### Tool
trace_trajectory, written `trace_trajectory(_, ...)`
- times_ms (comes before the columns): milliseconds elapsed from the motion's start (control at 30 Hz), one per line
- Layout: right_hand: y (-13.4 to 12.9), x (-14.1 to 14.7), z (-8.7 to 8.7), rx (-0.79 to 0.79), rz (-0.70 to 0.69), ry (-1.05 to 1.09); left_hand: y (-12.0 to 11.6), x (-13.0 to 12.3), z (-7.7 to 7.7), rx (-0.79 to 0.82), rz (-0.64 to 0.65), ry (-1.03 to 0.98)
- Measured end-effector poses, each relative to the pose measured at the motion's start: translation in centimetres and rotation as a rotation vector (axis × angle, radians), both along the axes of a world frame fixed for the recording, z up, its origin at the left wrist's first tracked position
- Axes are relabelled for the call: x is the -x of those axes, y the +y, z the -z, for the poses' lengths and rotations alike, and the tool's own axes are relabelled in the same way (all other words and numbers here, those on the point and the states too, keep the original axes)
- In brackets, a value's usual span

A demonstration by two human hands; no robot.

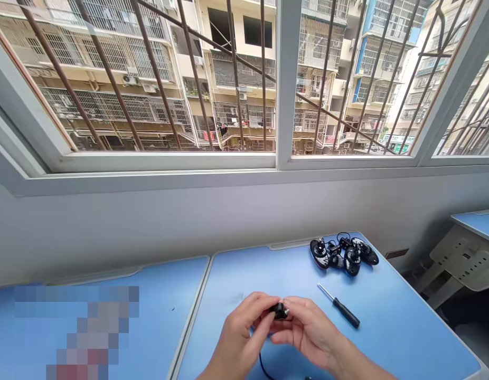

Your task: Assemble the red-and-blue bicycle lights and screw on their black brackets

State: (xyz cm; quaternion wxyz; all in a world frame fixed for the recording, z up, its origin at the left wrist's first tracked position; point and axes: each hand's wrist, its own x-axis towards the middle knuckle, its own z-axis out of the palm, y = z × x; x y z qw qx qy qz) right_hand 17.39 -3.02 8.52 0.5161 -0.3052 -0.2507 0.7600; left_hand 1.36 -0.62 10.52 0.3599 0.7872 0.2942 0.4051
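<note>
At the far left a blue table [110, 269] runs under a barred window [149, 89], with a pixelated patch [86, 332] covering its lower corner. A seam separates it from a second blue table [411, 338], where the work sits.

The left hand [240, 332] comes in from the bottom edge, its fingers curled in and pressing on a small black part [280, 311]. This part is held in the air just above the table, pinched from both sides, and the right hand [308, 330] closes on it with clenched fingers as well. Between them the part is mostly hidden, so its exact shape is hard to tell. A thin black cable [264, 367] drops from beneath the hands toward the bottom edge, though where it joins is out of sight.

Just right of the hands lies a small screwdriver [345, 311] with a black handle and a slim metal shaft, untouched on the table. Farther back sits a cluster of glossy black oval pieces [343, 256] tangled with thin wires.

The step in hand looks like close fingertip work on this one part, and a piece so small seems to call for a steady two-handed hold. At the far right stands a separate blue desk [476, 224] on a pale perforated panel [466, 261]
</note>
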Motion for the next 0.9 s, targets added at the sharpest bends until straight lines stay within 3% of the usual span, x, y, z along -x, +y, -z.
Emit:
trace_trajectory(133, 0.0, 0.2, 0.3, 0.003, -0.005, 0.0, 0.0, -0.1, -0.3, 0.118, -0.003, -0.015)
trace_trajectory(333, 0.1, -0.3, -0.2, 0.025, -0.025, -0.088, 0.6, 0.5, -0.5, 0.606, -0.069, -0.244)
trace_trajectory(433, 0.6, -2.2, -1.2, -0.061, 0.036, -0.218, 1.2, 1.0, -0.5, 0.735, -0.104, -0.379)
trace_trajectory(600, 1.9, -6.4, -2.1, -0.356, 0.207, -0.856, 1.9, 1.2, 0.0, 0.839, -0.107, -0.434)
trace_trajectory(700, 2.4, -7.8, -1.5, -0.362, 0.186, -1.21, 2.2, 1.1, 0.6, 0.858, -0.094, -0.444)
trace_trajectory(900, 2.7, -8.1, 0.3, -0.322, 0.068, -1.55, 2.5, 1.3, 1.1, 0.85, -0.089, -0.44)
